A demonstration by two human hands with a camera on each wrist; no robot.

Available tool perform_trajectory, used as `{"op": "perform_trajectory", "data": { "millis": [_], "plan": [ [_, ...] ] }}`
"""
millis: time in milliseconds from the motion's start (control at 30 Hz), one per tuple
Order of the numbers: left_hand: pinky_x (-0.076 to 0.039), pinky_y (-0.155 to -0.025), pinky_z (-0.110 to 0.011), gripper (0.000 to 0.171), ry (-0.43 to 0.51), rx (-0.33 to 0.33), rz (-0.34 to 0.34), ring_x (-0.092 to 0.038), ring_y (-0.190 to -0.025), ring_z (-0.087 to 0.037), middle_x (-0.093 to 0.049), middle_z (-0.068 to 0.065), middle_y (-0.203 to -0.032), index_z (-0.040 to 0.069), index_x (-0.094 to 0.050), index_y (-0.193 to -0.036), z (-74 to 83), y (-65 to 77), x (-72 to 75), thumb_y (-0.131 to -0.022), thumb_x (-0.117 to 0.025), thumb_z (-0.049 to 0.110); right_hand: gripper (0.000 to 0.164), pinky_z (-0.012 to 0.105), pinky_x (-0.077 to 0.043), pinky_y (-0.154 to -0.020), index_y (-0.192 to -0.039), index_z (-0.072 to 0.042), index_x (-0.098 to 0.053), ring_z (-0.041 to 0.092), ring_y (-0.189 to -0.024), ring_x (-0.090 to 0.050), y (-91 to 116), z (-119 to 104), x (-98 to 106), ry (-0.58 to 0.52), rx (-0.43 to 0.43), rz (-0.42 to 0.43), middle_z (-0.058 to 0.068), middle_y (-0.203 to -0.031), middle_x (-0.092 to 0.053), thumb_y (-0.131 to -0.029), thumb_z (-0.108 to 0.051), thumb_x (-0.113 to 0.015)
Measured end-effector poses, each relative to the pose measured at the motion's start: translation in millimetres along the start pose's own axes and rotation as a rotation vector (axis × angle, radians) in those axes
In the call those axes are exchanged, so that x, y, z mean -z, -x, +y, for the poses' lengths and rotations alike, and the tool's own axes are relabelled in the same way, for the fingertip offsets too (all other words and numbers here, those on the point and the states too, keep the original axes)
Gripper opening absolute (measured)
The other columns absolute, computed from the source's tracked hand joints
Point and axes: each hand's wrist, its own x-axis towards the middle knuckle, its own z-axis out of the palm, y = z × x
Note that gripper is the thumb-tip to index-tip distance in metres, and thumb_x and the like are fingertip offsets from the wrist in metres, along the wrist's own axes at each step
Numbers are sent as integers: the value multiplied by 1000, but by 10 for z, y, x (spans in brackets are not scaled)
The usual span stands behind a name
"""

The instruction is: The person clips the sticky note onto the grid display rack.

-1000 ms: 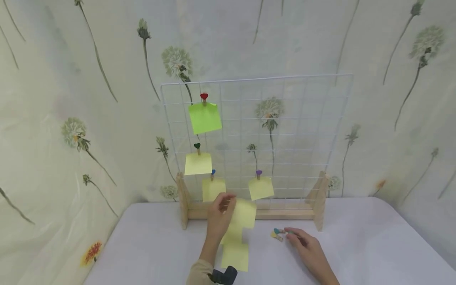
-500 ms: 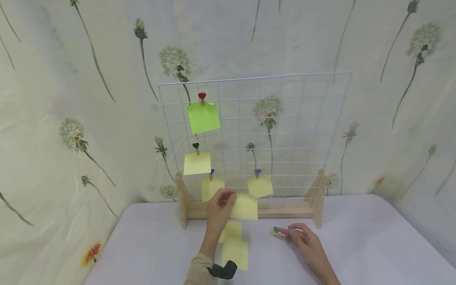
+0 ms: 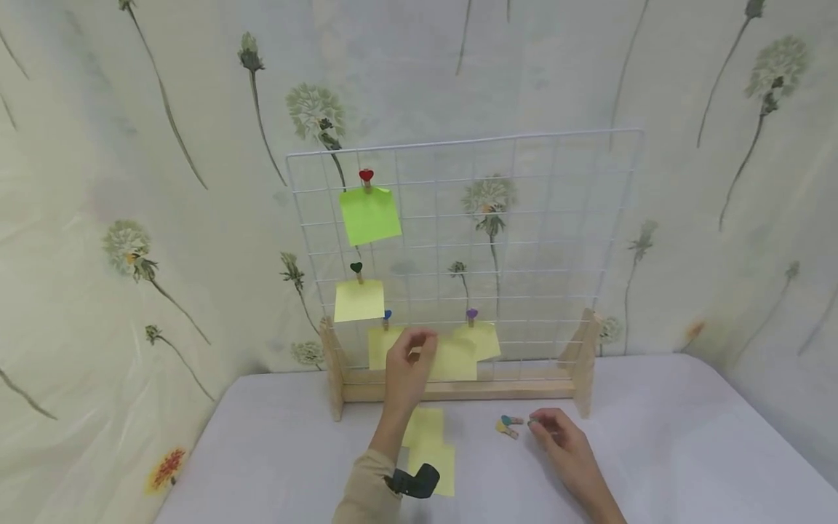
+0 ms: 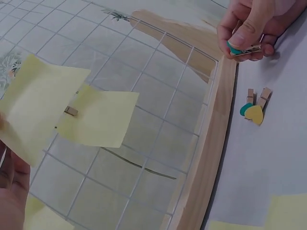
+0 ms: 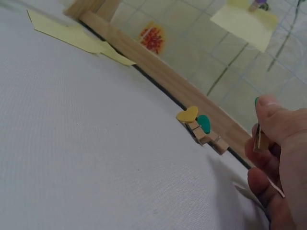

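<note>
My left hand (image 3: 406, 372) pinches a yellow sticky note (image 3: 456, 360) by its left edge, held up before the low part of the white wire grid (image 3: 419, 233). In the head view this note partly covers another yellow note (image 3: 487, 342) that hangs from a purple heart clip (image 3: 472, 314). My right hand (image 3: 563, 442), low over the table at the right, pinches a small wooden clothespin (image 4: 249, 49) with a teal heart between thumb and fingers. Beside it on the table lie two more clothespins, one with a yellow heart (image 4: 254, 115), one with a teal heart (image 4: 246, 109).
A lime-green note (image 3: 370, 218) under a red heart clip and a yellow note (image 3: 359, 302) under a dark green one hang at the grid's left. Loose yellow notes (image 3: 425, 428) lie on the table (image 3: 281, 451). Wooden feet and a bar (image 3: 511, 391) support the grid.
My left hand has lifted the yellow note off the other loose notes, up to the grid. My right hand has drawn its clothespin slightly away from the two on the table.
</note>
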Motion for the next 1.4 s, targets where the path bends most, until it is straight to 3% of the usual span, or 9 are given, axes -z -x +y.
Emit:
{"op": "perform_trajectory", "data": {
  "millis": [200, 500, 700, 800, 1133, 1400],
  "plan": [
    [-52, -81, -28, 14, -2, -18, 16, -59, -95, -14, -67, -14, -102, 1, -62, -103, 130, -81, -27, -93, -57, 10, 27, 17, -48, -86, -112, -18, -58, -6, -96, -56, 6, 17, 7, -4, 26, 12, -5, -106, -63, -92, -37, -57],
    [-50, -90, -36, 16, 23, -85, 17, -59, -107, -22, -65, -15, -107, -2, -61, -105, 330, -215, -55, -94, -55, 8, 22, 13, -47, -84, -110, -16, -60, -5, -95, -56, -2, 4, 29, -56, 96, 36, -1, -105, -65, -93, -29, -59],
    [-49, -92, -39, 17, 39, -116, 14, -60, -108, -24, -65, -17, -109, -3, -60, -106, 384, -283, -58, -94, -55, 8, 29, 11, -48, -84, -115, -6, -57, -9, -100, -57, 12, 7, 70, -243, 36, 19, 15, -114, -61, -93, -25, -58],
    [-49, -92, -39, 17, 44, -128, 16, -60, -110, -24, -65, -17, -110, -4, -60, -107, 415, -320, -59, -94, -55, 7, 31, 13, -50, -83, -116, -4, -56, -7, -99, -59, 20, -7, 74, -300, 6, 23, 16, -115, -59, -93, -24, -59],
    [-50, -93, -41, 18, 56, -171, 31, -60, -116, -21, -64, -14, -119, -4, -59, -106, 554, -436, -88, -94, -56, 9, 35, 14, -49, -82, -115, -9, -57, -7, -95, -59, 25, -94, 52, -225, -95, 11, 9, -114, -62, -91, -34, -60],
    [-50, -94, -41, 17, 42, -183, 43, -60, -116, -22, -64, -15, -121, -4, -59, -106, 659, -507, -111, -94, -55, 9, 28, 22, -52, -73, -112, -11, -57, 0, -89, -60, 3, -13, 96, -191, -21, -24, 6, -106, -62, -92, -31, -60]
  ]
}}
